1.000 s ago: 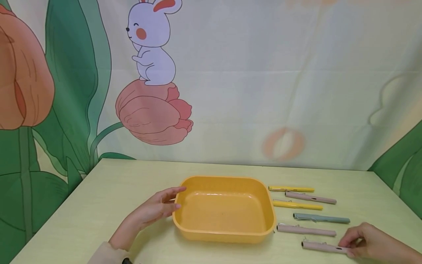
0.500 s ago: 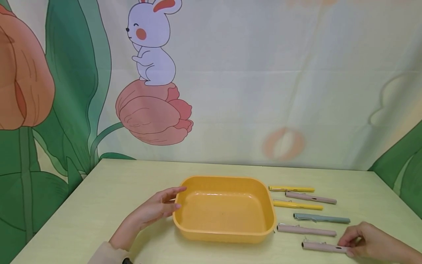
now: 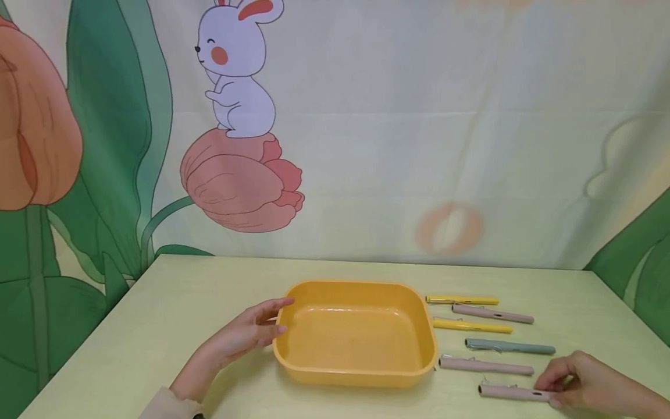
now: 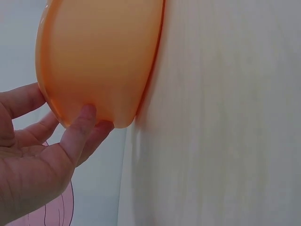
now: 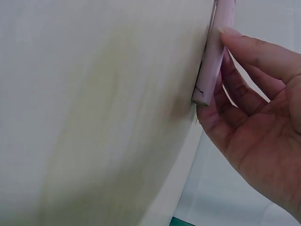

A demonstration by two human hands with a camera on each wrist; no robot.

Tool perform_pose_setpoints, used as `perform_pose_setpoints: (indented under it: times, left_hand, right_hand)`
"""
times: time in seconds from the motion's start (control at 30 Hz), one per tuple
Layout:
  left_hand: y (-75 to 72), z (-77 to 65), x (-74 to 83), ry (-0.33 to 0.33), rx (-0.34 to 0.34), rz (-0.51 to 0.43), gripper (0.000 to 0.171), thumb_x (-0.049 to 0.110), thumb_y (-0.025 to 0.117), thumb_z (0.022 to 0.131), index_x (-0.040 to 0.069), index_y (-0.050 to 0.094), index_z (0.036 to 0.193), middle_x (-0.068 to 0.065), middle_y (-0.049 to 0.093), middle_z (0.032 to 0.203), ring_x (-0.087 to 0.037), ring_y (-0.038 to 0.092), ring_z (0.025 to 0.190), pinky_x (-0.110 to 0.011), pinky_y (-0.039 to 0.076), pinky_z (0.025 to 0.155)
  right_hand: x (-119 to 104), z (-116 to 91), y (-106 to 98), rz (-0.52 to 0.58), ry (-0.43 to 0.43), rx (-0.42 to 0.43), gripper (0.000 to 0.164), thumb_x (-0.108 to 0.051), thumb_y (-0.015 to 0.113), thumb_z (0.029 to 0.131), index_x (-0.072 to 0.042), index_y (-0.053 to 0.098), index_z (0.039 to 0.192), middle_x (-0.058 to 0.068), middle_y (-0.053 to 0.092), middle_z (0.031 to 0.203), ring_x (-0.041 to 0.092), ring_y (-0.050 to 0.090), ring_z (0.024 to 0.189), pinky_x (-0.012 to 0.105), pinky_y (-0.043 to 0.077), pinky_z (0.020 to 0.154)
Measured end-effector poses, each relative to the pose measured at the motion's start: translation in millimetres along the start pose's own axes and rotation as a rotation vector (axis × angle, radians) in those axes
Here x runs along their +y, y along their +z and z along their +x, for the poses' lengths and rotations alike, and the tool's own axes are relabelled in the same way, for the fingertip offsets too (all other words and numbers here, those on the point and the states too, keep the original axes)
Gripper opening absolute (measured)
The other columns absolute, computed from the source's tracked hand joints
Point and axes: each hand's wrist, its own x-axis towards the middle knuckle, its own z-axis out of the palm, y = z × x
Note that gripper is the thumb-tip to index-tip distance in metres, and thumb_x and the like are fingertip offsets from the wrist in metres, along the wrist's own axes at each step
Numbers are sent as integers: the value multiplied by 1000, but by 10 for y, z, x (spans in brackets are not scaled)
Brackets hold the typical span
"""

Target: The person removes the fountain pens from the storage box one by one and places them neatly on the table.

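Observation:
My left hand grips the left side of a yellow-orange plastic basin, fingertips over its rim. In the left wrist view, the fingers lie along the basin's wall. At the lower right, my right hand pinches the right end of a pale pink pen with a wire clip. The right wrist view shows that pen between thumb and fingers, close over the table. Just behind it lies a second pink pen.
Farther back in the group are a grey-green pen, a yellow pen, a third pink pen and another yellow pen. All lie right of the basin on the pale table. A printed curtain hangs behind.
The head view has shifted very slightly. Both hands, the basin and the pens stay in place.

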Motion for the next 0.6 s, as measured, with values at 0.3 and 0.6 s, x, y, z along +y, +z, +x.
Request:
perform_pose_setpoints:
  times: [0.3, 0.6]
  left_hand:
    - [-5, -130, 7, 5, 49, 22, 62, 20, 59, 89, 7, 30, 142, -26, 25, 143, -39, 33, 127, -40, 42, 96]
    - [-116, -409, 29, 12, 114, 143, 59, 24, 56, 90, 8, 31, 141, -26, 27, 142, -40, 30, 129, -45, 41, 96]
  right_hand:
    - [-59, -6, -61, -88, -63, 75, 18, -1, 65, 80, -4, 69, 97, -15, 65, 93, -4, 56, 81, 18, 51, 61]
    - [-285, 145, -77, 21, -192, 114, 34, 9, 58, 82, -12, 68, 106, -12, 66, 98, 2, 60, 84, 22, 54, 65]
